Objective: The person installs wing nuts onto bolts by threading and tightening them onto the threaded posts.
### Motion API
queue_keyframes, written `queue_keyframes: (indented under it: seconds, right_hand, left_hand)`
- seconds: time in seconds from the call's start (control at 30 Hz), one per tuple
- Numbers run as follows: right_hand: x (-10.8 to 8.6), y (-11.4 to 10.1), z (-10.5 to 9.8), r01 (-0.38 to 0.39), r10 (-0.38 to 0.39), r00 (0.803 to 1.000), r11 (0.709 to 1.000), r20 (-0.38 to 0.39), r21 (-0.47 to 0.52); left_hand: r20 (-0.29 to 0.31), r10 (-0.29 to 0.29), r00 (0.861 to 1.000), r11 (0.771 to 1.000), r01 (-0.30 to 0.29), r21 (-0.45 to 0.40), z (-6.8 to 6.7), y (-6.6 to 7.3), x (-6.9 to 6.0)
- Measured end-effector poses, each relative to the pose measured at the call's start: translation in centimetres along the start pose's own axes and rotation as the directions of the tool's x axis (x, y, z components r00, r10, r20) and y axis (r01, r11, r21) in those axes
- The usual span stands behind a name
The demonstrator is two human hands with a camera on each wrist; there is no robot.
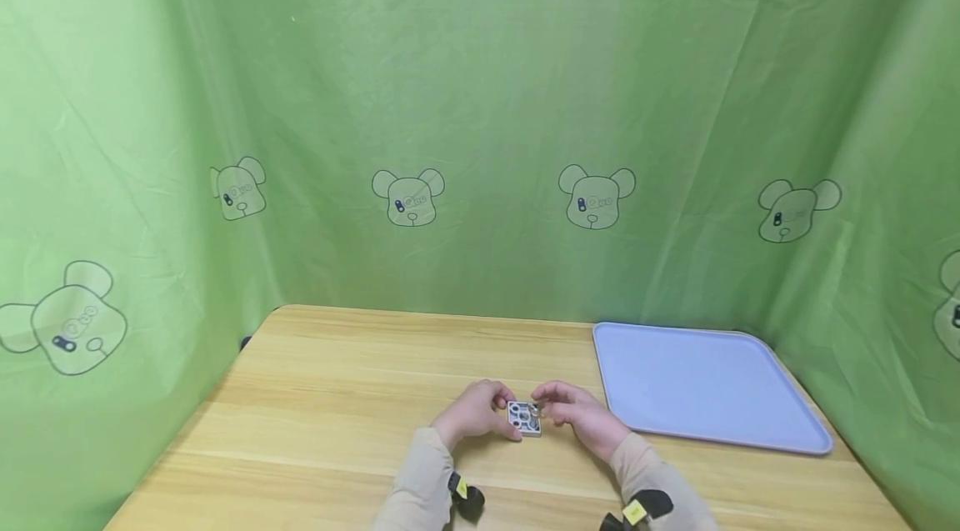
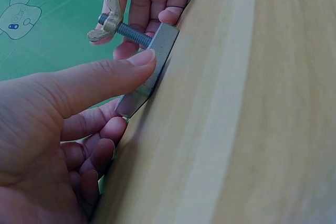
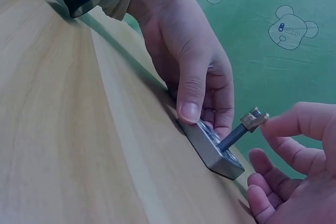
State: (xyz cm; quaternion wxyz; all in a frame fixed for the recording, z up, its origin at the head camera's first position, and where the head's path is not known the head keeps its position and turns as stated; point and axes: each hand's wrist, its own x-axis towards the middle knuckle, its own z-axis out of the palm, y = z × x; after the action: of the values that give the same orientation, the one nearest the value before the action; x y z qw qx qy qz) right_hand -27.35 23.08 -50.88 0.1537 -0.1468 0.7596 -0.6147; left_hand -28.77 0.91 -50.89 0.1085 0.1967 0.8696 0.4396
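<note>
Fingers [image 2: 89, 121] of the left hand [image 1: 480, 412] grasp the square metal block [image 3: 207, 149] at its edges, and those of the right hand [image 1: 585, 421] pinch the wing nut [image 2: 111, 20] on the threaded bolt [image 2: 135, 34] projecting from the block's recessed face. The block sits between both hands at the table [image 1: 337, 381]. A light-blue tray [image 1: 705, 389] rests beyond the right hand; a green printed curtain [image 1: 510, 97] stands behind the table.

Beige sleeves [image 1: 420, 481] carry black straps [image 1: 657, 503] with small yellow labels [image 1: 634, 512] and rounded black devices [image 1: 471, 505].
</note>
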Motion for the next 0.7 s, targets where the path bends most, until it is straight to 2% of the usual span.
queue_keyframes:
  seconds: [0.3, 0.53, 0.7]
  right_hand:
    - [0.10, 0.02, 0.14, 0.021, -0.020, 0.999, 1.000, 0.049, -0.017]
    - [0.09, 0.17, 0.21, 0.041, -0.038, 0.998, 0.997, 0.056, -0.058]
    - [-0.12, -0.27, 0.49, 0.036, -0.034, 0.998, 0.998, 0.046, -0.051]
  left_hand:
    - [0.003, 0.007, 1.000, 1.000, -0.007, -0.002, 0.05, -0.32, 0.12]
    - [0.009, 0.008, 1.000, 1.000, -0.008, -0.008, 0.08, -0.30, 0.22]
    - [0.007, 0.007, 1.000, 1.000, -0.007, -0.008, 0.04, -0.31, 0.20]
